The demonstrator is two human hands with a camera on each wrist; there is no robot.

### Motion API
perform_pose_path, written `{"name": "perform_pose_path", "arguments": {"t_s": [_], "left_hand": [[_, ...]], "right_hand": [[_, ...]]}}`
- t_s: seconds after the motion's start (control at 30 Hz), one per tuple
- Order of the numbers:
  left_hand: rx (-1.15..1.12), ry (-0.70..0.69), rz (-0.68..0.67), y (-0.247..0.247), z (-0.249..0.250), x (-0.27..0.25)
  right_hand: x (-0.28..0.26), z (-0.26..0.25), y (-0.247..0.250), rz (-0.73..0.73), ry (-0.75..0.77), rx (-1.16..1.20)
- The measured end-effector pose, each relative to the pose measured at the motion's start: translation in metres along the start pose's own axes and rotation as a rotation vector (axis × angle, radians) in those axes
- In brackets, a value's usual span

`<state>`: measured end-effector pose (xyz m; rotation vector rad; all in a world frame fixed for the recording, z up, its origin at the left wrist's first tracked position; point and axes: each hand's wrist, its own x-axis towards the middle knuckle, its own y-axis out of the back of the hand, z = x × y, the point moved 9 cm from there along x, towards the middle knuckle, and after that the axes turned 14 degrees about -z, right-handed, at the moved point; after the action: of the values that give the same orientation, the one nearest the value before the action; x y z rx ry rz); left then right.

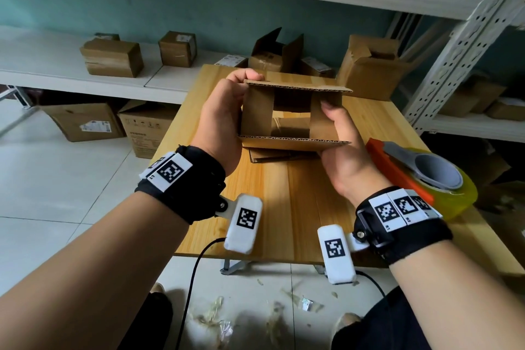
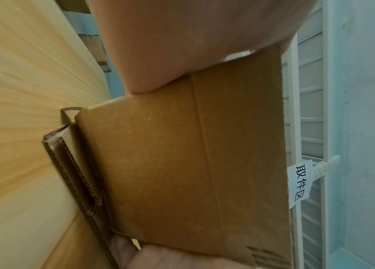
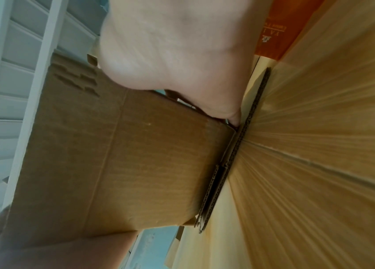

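Box forming looks about half done. Left hand [image 1: 224,119]: fingers curled round the left wall of the cardboard box [image 1: 257,115], thumb on the top edge. The box is held over the counter [image 1: 298,207], squared up, with short end flaps folded in, long flaps open and no tape visible. Right hand [image 1: 345,150]: gripping the right side, thumb pressing its flap in. Tape dispenser [image 1: 420,173] lies untouched at the far right.

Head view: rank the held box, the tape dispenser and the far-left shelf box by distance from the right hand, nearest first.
1. held box, gripped by the right hand.
2. tape dispenser, just right of it on the table.
3. far-left shelf box, far back left.
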<state>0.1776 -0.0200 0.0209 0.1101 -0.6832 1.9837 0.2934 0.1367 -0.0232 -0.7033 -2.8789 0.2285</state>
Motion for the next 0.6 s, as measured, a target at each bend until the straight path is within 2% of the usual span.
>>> {"name": "perform_pose_path", "arguments": {"t_s": [0.2, 0.33, 0.5, 0.6], "left_hand": [[0.103, 0.021, 0.004, -0.001, 0.001, 0.002], [0.029, 0.028, 0.033, 0.004, -0.001, 0.004], [-0.043, 0.011, 0.118, 0.014, 0.0, 0.007], [-0.053, 0.005, 0.146, 0.014, -0.002, 0.007]], "right_hand": [[-0.002, 0.001, -0.004, 0.033, -0.01, -0.008], [-0.008, 0.001, -0.003, 0.019, -0.027, 0.026], [-0.016, -0.007, -0.013, 0.071, -0.025, 0.08], [-0.011, -0.002, -0.013, 0.048, -0.028, -0.002]]}}
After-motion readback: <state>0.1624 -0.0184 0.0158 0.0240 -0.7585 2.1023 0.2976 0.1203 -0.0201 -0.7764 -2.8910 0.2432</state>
